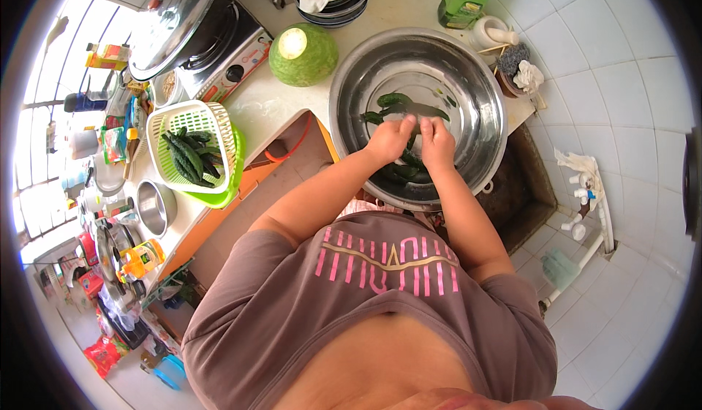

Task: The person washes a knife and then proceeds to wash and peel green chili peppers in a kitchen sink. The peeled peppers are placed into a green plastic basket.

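Note:
A wide stainless steel basin lies before me, with several dark green cucumbers and small green pieces inside. Over its middle, my left hand and my right hand are side by side, thumbs and fingertips nearly touching. Both pinch a blurred dark grey-green elongated thing, perhaps a cucumber; its outline is unclear and the fingers partly hide it. More cucumbers lie in the near part of the basin, partly behind my left hand.
Left of the basin are a round green melon, a gas stove with a lidded pot, and a basket of cucumbers. A green pump bottle and a mortar stand beyond. The dark sink is at the right.

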